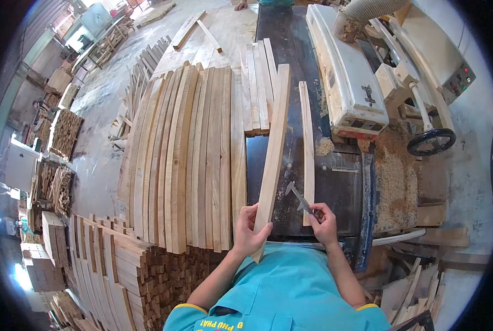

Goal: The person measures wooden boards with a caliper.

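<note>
The left hand [249, 234] has its grip closed around the near end of a long wooden slat [273, 154], which runs away over the dark table [290, 49]. To its right, the right hand [325, 225] pinches a metal caliper [299, 197] beside a thinner strip [308, 149]. Holding the slat steady would likely suit measuring. Shirt lettering below the hands reads "PHU PHAT", inverted.

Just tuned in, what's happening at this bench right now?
A person in a teal shirt stands at a dark machine table. The left hand grips the near end of a long wooden slat lying along the table. The right hand holds a metal caliper beside it. A stack of curved slats sits to the left.
</note>
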Available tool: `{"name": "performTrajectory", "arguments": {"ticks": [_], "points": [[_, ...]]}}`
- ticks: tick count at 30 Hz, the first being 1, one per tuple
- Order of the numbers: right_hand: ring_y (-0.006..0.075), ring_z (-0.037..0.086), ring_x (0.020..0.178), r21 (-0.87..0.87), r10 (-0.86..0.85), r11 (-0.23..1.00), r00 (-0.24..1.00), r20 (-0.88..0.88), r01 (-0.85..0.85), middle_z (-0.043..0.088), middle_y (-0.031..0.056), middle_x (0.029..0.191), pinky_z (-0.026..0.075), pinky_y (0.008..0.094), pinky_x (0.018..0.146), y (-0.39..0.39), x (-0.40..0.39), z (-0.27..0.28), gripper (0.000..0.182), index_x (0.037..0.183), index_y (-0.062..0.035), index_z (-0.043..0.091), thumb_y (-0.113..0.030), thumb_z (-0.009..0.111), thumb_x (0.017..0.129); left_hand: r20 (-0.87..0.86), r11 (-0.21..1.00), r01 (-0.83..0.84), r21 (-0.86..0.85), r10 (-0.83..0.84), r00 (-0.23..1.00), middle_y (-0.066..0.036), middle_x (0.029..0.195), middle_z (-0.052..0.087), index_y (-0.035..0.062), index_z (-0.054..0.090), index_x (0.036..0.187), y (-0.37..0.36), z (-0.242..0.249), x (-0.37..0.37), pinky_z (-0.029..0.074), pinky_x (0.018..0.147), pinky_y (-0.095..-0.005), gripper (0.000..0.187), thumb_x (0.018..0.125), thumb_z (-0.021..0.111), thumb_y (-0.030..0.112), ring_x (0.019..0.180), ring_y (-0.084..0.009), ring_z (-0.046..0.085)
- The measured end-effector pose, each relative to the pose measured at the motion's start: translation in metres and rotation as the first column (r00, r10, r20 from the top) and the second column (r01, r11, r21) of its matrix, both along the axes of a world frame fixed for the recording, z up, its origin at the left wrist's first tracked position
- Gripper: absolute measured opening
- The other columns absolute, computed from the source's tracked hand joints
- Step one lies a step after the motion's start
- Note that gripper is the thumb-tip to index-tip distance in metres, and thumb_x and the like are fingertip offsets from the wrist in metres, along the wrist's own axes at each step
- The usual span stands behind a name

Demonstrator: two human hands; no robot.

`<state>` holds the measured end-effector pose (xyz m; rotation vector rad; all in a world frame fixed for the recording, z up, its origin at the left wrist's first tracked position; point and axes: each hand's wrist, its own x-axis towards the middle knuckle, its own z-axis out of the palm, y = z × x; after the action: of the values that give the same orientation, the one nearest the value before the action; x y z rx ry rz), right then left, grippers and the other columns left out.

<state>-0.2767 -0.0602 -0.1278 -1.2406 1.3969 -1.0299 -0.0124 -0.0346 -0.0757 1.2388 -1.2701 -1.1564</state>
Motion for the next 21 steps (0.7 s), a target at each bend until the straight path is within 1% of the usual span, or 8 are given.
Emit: {"name": "performTrajectory", "arguments": {"ticks": [1,3,4,8,11,13,17,21], "points": [[0.0043,0.042,0.069,0.007,-0.002,1.000,1.000,0.006,0.002,0.048,-0.0059,0.081,0.035,0.0232,0.059,0.001,0.000,0.000,0.018,0.107,-0.0068,0.067,-0.003,0.071,0.090,0.000,1.000,-0.001,0.007,0.001,1.000,-0.015,0.126,0.060,0.0011,0.042,0.139,-0.001,0.000,0.000,0.055,0.099,-0.0390,0.057,0.090,0.070,-0.008,0.117,-0.0227,0.064],[0.0039,0.042,0.070,-0.003,0.002,1.000,1.000,-0.003,-0.002,0.048,-0.0062,0.081,0.035,0.0228,0.060,0.002,0.000,-0.001,0.018,0.107,-0.0066,0.067,-0.003,0.071,0.090,-0.152,0.994,-0.026,0.105,0.042,0.988,-0.013,0.116,0.062,-0.0014,0.042,0.139,-0.004,0.001,-0.002,0.059,0.081,-0.0306,0.048,0.099,0.067,0.002,0.097,-0.0162,0.069],[0.0034,0.042,0.070,-0.026,0.005,1.000,1.000,-0.010,-0.005,0.048,-0.0065,0.081,0.035,0.0225,0.060,0.000,0.000,-0.002,0.018,0.108,-0.0064,0.067,-0.002,0.071,0.090,-0.165,0.996,-0.034,0.079,0.047,0.985,-0.012,0.114,0.063,0.0004,0.042,0.140,-0.006,0.002,-0.004,0.060,0.074,-0.0288,0.039,0.105,0.059,0.006,0.089,-0.0142,0.070],[0.0024,0.042,0.071,0.022,-0.010,1.000,0.993,0.114,0.008,0.048,-0.0075,0.081,0.036,0.0210,0.062,0.002,0.002,-0.008,0.020,0.110,-0.0052,0.066,0.000,0.070,0.091,-0.292,0.975,-0.023,0.222,0.089,0.952,-0.012,0.115,0.063,0.0036,0.041,0.144,-0.013,0.013,-0.007,0.062,0.069,-0.0304,0.036,0.111,0.050,0.015,0.089,-0.0163,0.069],[0.0025,0.042,0.071,0.011,0.005,1.000,0.998,0.062,-0.005,0.048,-0.0074,0.080,0.035,0.0212,0.062,0.002,0.002,0.000,0.019,0.110,-0.0051,0.066,0.000,0.070,0.092,-0.388,0.932,-0.062,0.356,0.208,0.898,-0.013,0.117,0.062,0.0039,0.043,0.143,-0.019,0.021,-0.014,0.063,0.069,-0.0316,0.034,0.111,0.048,0.016,0.089,-0.0176,0.070],[0.0027,0.042,0.070,0.019,0.015,1.000,1.000,0.024,-0.015,0.049,-0.0072,0.080,0.035,0.0215,0.062,0.005,-0.001,-0.007,0.018,0.110,-0.0048,0.066,0.000,0.071,0.092,-0.388,0.916,-0.058,0.398,0.225,0.894,-0.014,0.119,0.060,0.0040,0.044,0.142,-0.024,0.028,-0.015,0.065,0.071,-0.0330,0.033,0.112,0.046,0.016,0.091,-0.0194,0.070],[0.0029,0.042,0.070,0.033,-0.011,0.999,0.999,0.050,0.010,0.048,-0.0072,0.080,0.034,0.0215,0.061,0.007,-0.002,-0.007,0.020,0.110,-0.0043,0.067,-0.001,0.072,0.091,-0.434,0.943,0.006,0.332,0.147,0.889,-0.014,0.120,0.060,0.0036,0.042,0.144,-0.031,0.030,-0.016,0.066,0.073,-0.0336,0.038,0.109,0.052,0.015,0.095,-0.0195,0.071],[0.0024,0.042,0.070,0.014,-0.007,1.000,0.999,0.034,0.006,0.050,-0.0071,0.082,0.034,0.0211,0.061,0.008,-0.004,-0.010,0.021,0.111,-0.0043,0.067,-0.001,0.072,0.091,-0.385,0.952,0.030,0.303,0.093,0.918,-0.016,0.122,0.058,0.0032,0.040,0.145,-0.037,0.043,-0.014,0.068,0.074,-0.0345,0.046,0.105,0.060,0.013,0.098,-0.0223,0.072]]}}
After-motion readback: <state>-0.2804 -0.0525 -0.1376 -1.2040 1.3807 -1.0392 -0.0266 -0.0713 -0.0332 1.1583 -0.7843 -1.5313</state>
